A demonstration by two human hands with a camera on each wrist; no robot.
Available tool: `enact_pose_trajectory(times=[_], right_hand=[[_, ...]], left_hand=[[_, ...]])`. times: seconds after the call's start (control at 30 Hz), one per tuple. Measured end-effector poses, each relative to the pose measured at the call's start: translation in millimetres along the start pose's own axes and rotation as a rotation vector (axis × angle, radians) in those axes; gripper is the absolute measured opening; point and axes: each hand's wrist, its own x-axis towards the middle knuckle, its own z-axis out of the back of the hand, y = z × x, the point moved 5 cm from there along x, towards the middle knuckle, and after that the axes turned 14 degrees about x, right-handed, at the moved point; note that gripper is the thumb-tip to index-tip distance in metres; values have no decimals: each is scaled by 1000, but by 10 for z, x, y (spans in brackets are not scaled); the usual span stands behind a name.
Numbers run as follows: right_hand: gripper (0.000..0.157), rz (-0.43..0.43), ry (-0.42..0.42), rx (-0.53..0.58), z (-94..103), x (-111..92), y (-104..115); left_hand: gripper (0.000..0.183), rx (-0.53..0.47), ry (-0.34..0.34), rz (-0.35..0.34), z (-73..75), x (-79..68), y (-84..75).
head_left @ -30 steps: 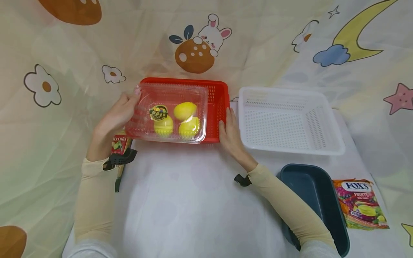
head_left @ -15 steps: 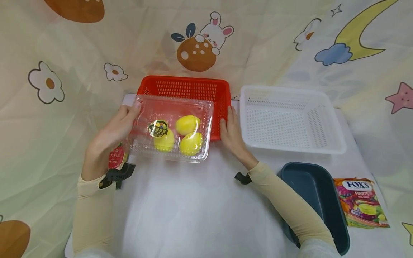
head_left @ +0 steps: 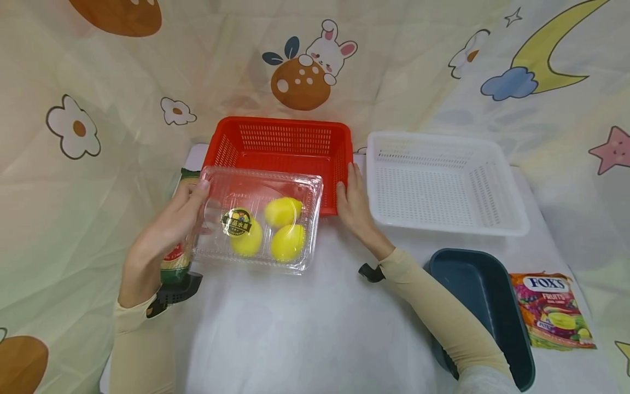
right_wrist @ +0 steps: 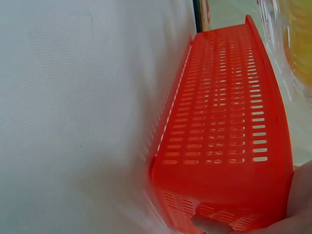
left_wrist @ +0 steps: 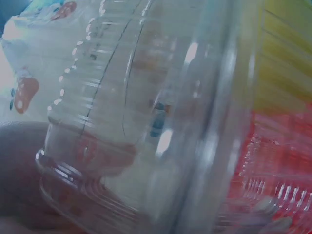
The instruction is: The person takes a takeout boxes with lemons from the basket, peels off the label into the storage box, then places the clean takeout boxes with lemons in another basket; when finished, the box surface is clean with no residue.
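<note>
My left hand (head_left: 167, 219) grips the left edge of a clear plastic fruit box (head_left: 261, 183), thumb on top. Several lemons, three in all, show inside; one lemon (head_left: 287, 243) lies nearest the front right, and a round dark label sits on the lid. The box is tilted and overlaps the front of a red slotted basket (head_left: 285, 128) in the head view. Close up, the left wrist view shows the box's ribbed clear wall (left_wrist: 161, 122). My right hand (head_left: 355, 210) holds the basket's right rim, fingers along the outer side; the right wrist view shows the basket's front wall (right_wrist: 219, 107).
A white slotted basket (head_left: 423, 191) stands right of the red one. Under my right forearm is a dark blue tray (head_left: 472, 279), with a FOX'S candy bag (head_left: 553, 312) beside it. A green and red packet (head_left: 175, 268) lies partly hidden behind my left hand.
My left hand has drawn the fruit box from over the red basket toward the front, uncovering more of the basket. The right hand has stayed at the basket's rim.
</note>
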Motion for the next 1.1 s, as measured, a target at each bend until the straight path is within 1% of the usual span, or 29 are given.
enact_pose_trajectory(times=[0.1,0.27,0.37,0.57,0.73,0.9,0.97,1.1], right_hand=[[61,-4,-1,-2,-3,3,-1],[61,-8,-2,-1,-7,-4,-4],[61,-6,-7,-4,-3,-6,1],[61,1,-6,-6,-4,-1,4],[61,6,-1,-4,-6,7,14],[61,8,4,-1,-5,5,20],[61,8,3,-3,-1,5,19],[60,6,1,-8,4,1,11]], left_hand=[[58,-4,6,8,-24,-58,38],[61,-7,6,41,-98,-139,103],[62,-13,0,39,-143,-177,112],[67,-10,23,62,-252,-254,149],[67,-1,27,67,-354,-292,204],[66,13,26,91,-454,-323,289],[66,14,28,100,-495,-329,318],[68,-1,27,97,-574,-314,360]])
